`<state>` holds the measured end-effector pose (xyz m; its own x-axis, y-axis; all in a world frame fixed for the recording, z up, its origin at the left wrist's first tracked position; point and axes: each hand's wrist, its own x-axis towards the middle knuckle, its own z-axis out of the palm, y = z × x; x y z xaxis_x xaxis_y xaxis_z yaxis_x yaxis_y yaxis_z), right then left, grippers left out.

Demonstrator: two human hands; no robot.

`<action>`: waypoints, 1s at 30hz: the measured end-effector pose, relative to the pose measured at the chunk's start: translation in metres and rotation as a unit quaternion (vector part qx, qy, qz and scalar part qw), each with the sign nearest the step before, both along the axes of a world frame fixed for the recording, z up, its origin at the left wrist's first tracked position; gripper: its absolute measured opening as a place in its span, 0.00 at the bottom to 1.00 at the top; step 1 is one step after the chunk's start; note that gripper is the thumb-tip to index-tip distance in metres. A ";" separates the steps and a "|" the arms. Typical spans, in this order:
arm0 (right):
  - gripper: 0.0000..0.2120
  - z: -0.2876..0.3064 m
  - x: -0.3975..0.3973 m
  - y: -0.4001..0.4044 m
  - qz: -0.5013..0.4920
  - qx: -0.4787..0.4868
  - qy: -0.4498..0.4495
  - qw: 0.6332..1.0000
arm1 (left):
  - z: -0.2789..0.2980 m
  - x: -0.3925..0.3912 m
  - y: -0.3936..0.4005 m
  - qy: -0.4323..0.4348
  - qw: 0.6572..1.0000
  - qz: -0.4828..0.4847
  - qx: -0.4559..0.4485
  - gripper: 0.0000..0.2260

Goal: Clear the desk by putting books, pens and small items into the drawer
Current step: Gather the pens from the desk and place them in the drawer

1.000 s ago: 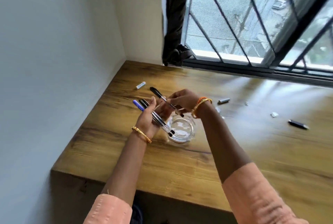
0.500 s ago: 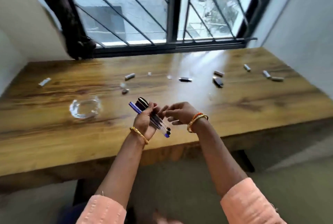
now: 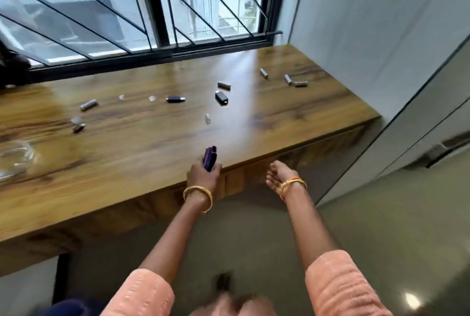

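My left hand [image 3: 203, 174] is closed around a bundle of pens [image 3: 209, 158], their dark and purple ends sticking up over the front edge of the wooden desk [image 3: 142, 147]. My right hand [image 3: 278, 174] hangs empty with fingers apart, just below the desk's front edge and close to the drawer front [image 3: 235, 182]. Small items lie scattered on the desk: a black cap [image 3: 175, 99], a black stick [image 3: 221, 97], several grey batteries [image 3: 223, 85] and small clear bits [image 3: 207, 119]. The picture is blurred by motion.
A glass ashtray [image 3: 15, 163] sits at the desk's left edge. A barred window [image 3: 157, 2] runs behind the desk. A grey cabinet with a handle [image 3: 437, 150] stands at the right. Bare floor [image 3: 381, 214] lies under my arms.
The view has swung right along the desk. My hands have separated: the left keeps the pens near the desk's front edge, the right has dropped below it, empty.
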<state>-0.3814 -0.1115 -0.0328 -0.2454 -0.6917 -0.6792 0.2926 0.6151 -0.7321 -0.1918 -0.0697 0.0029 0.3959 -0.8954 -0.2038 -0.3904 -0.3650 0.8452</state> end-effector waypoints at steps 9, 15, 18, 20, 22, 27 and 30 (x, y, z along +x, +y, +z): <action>0.14 -0.074 -0.025 -0.024 -0.126 0.007 -0.089 0.988 | -0.014 -0.059 -0.044 -0.324 0.926 -0.192 -0.001 0.20; 0.28 -0.098 -0.027 -0.051 -0.138 0.024 -0.250 0.958 | -0.032 -0.063 -0.048 -0.352 0.920 -0.164 -0.047 0.21; 0.35 -0.112 -0.034 -0.060 -0.121 0.034 -0.314 0.941 | -0.037 -0.068 -0.044 -0.346 0.923 -0.147 -0.074 0.22; 0.39 -0.113 -0.040 -0.056 -0.122 0.055 -0.355 0.925 | -0.038 -0.073 -0.040 -0.345 0.928 -0.124 -0.066 0.23; 0.41 -0.114 -0.051 -0.047 -0.126 0.064 -0.369 0.919 | -0.036 -0.083 -0.035 -0.350 0.932 -0.087 -0.015 0.24; 0.40 -0.119 -0.077 -0.014 -0.138 0.097 -0.350 0.921 | -0.034 -0.126 0.001 -0.336 0.938 0.006 0.080 0.26; 0.36 -0.112 -0.096 0.008 -0.117 0.116 -0.291 0.942 | -0.037 -0.142 0.026 -0.346 0.933 0.032 0.092 0.18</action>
